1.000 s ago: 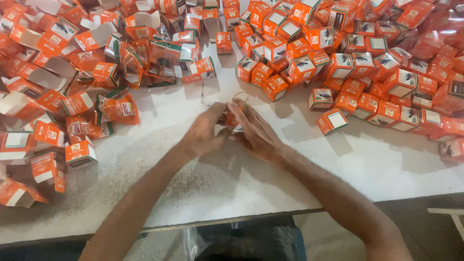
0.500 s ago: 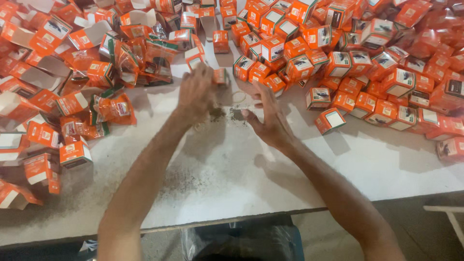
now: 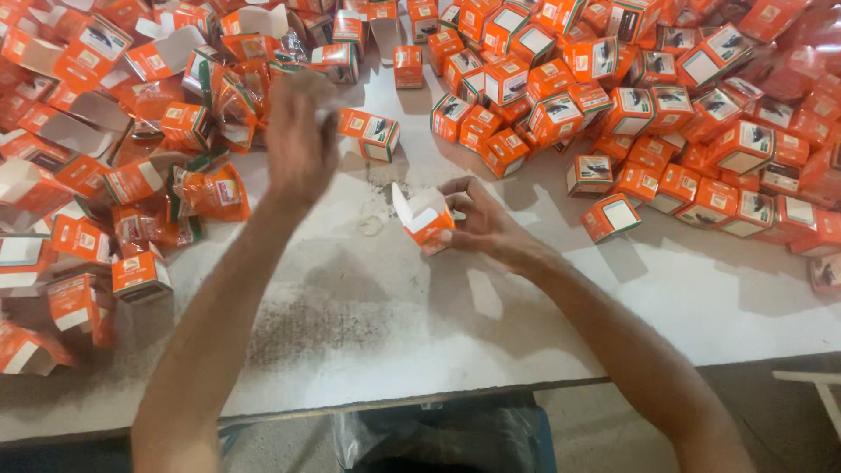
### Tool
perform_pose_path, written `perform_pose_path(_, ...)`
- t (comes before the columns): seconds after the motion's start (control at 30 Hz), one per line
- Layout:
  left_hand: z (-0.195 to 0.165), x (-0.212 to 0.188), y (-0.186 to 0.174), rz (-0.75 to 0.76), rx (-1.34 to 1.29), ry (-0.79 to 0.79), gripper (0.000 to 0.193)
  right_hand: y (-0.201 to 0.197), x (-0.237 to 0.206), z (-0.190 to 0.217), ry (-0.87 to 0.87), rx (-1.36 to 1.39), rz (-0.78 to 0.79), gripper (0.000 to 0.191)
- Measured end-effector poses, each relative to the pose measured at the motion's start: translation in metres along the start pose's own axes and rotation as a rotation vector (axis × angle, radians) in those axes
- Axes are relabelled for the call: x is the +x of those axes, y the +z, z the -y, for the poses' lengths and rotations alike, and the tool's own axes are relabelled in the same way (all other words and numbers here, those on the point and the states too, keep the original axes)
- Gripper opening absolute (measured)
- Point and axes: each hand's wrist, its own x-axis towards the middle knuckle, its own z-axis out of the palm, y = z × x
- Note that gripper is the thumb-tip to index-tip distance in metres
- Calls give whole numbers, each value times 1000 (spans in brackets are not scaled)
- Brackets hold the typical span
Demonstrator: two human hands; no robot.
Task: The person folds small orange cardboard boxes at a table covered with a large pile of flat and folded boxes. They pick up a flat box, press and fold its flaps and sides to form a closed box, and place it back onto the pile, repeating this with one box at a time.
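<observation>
your right hand (image 3: 486, 223) pinched a small orange cardboard box with its white flap open (image 3: 423, 217), just above the white worktop (image 3: 543, 324); your left hand (image 3: 300, 140) was raised over the left heap of flat orange cartons (image 3: 79, 175), grip blurred, so i cannot tell; the closed orange boxes (image 3: 666, 131) piled on the right looked finished, many left unfolded

Tabletop (image 3: 420, 350): white, flat, scuffed; dark gritty specks near centre and front. Front edge runs across lower frame, dark strip beneath. Floor (image 3: 771, 403): grey-brown, plain, visible lower right. White furniture part (image 3: 819, 385) at far right edge, type unclear. Dark bag w/ blue rim (image 3: 438, 438) below tabletop edge. Light: even, soft shadows falling toward front right.
</observation>
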Motion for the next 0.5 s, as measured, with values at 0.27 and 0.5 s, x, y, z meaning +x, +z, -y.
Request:
perform_pose_path(0.27, 51, -44, 47, 406, 250, -290, 36, 28, -4, -18, -272, -807, -95, 62)
perform_pose_path(0.5, -28, -65, -4, 173, -320, -505, 25, 39, -10, -14, -412, -1322, -100, 83)
